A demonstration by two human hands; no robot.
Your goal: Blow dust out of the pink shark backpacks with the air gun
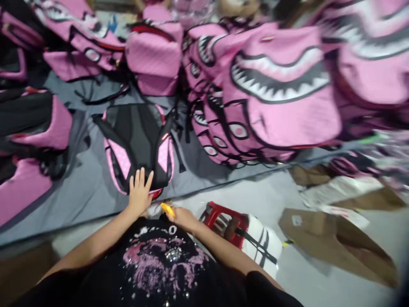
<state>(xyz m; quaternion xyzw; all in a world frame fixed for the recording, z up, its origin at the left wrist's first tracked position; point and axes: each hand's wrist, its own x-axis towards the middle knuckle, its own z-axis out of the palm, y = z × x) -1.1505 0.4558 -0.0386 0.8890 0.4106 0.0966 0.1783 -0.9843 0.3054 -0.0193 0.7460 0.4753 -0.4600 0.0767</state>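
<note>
A pink and black backpack [138, 132] lies in front of me with its black padded back and straps facing up. My left hand [140, 192] rests on its near end, fingers spread and stretched out. Close to my body, my right hand [182, 219] is closed around a small yellow tool [168, 209]; its kind is too blurred to make out. The yellow tool points toward the backpack's near edge, where a bit of red lining shows. Whether the tool touches the bag I cannot tell.
Pink backpacks with shark-mouth prints [281, 81] stand stacked to the right on the grey-covered table [86, 170]. More pink bags [60, 123] lie left and behind. On the floor are a red stool [220, 217], a white bundle [260, 243] and cardboard [319, 234].
</note>
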